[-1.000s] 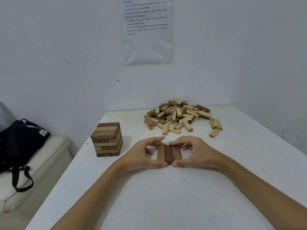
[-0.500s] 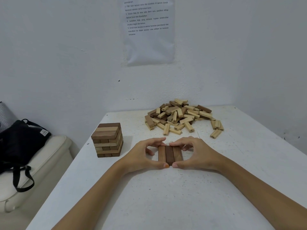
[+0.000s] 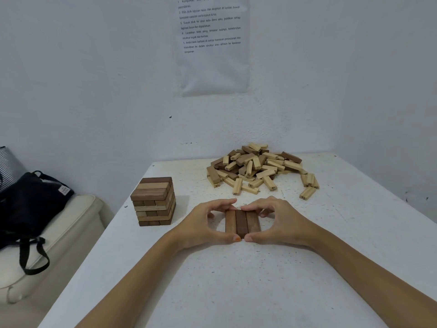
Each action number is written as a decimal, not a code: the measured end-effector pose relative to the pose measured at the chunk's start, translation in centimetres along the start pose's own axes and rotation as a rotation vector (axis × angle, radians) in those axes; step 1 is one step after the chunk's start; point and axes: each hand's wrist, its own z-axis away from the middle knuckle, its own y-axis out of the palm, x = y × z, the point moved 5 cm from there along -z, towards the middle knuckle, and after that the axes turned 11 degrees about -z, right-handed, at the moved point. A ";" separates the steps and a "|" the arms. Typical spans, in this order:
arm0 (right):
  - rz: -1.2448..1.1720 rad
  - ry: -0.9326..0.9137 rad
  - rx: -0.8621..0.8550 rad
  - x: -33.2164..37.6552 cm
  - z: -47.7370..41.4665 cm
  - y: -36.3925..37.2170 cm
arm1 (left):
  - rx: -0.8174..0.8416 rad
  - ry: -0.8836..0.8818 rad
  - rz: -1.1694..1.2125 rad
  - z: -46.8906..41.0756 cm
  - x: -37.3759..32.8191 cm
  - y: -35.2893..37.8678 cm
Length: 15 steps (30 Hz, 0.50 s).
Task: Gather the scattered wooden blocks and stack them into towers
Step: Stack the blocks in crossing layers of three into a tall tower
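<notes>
Left hand [image 3: 203, 223] and right hand [image 3: 281, 221] curl round three flat blocks [image 3: 241, 222] lying between them (long way pointing off toward the pile [image 3: 260, 169]).

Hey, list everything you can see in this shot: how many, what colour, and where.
row of three blocks: one, brown with a darker middle block, flat on the table, near centre
block tower: one, mixed pale and dark brown, table's left side
loose block pile: one heap, mostly pale, some brown, far end by the wall
table: one, white, speckled
printed sheet: one, white, on the wall above the pile
bag: one, black, on the seat
seat: one, cream, left of the table
left hand: curled round the row's left side
right hand: curled round the row's right side
</notes>
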 end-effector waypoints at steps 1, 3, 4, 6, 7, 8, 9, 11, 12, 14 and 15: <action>-0.005 -0.002 0.000 0.1 0.0 0.0 | 0.003 -0.003 0.005 0.0 0.0 0.0; -0.016 0.001 0.000 0.2 0.1 0.0 | 0.010 -0.006 0.032 0.1 -0.1 0.0; -0.021 0.002 0.001 0.3 0.1 0.0 | 0.013 -0.008 0.039 0.1 -0.1 0.0; -0.050 -0.009 0.007 0.4 0.1 0.1 | 0.011 -0.008 0.045 0.2 -0.3 0.0; -0.066 -0.018 0.008 0.5 0.1 0.1 | 0.004 -0.004 0.046 0.3 -0.4 0.0; -0.077 -0.021 0.006 0.6 0.1 0.0 | -0.004 0.003 0.045 0.3 -0.5 -0.1; -0.083 -0.025 -0.001 0.7 0.2 -0.2 | -0.016 0.009 0.042 0.4 -0.8 -0.2; -0.088 -0.041 -0.023 1.3 0.3 -0.7 | -0.052 0.028 0.042 0.5 -1.3 -0.6; -0.086 -0.060 -0.033 1.7 0.3 -1.0 | -0.072 0.040 0.043 0.5 -1.6 -0.8; -0.083 -0.107 -0.045 2.5 0.5 -1.4 | -0.105 0.078 0.028 0.7 -2.3 -1.4; -0.084 -0.130 -0.049 3.0 0.6 -1.6 | -0.117 0.098 0.020 0.9 -2.7 -1.8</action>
